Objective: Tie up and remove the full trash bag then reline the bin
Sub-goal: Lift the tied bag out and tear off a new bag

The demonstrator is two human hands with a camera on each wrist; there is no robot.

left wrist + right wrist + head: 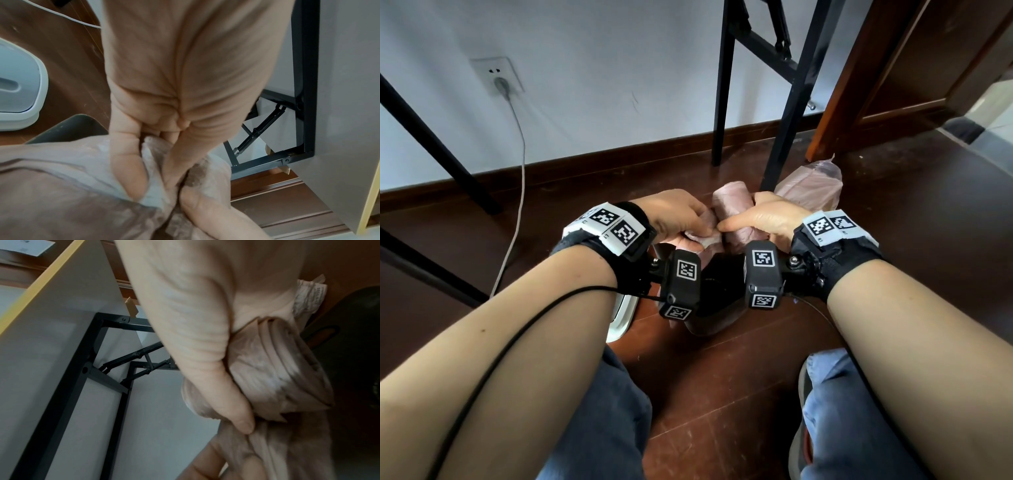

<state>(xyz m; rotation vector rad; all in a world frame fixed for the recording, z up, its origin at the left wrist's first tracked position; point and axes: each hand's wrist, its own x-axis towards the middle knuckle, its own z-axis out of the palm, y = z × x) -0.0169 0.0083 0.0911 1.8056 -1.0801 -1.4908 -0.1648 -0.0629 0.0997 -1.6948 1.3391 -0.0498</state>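
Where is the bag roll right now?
In the head view the bag roll is at centre, gripped by the right hand, above the dark bin; the left hand pinches its loose end.

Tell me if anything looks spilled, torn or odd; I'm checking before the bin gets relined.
Nothing stands out. The right hand holds the pink plastic bag roll, the left hand pinches its loose end, and a knotted pink bag sits on the floor. No spill shows.

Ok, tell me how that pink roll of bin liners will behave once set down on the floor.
The roll of liners is cylindrical, so it probably rolls. Its thin film creases under the right hand, likely floppy and light. The left hand pinches a loose end, which may unwind.
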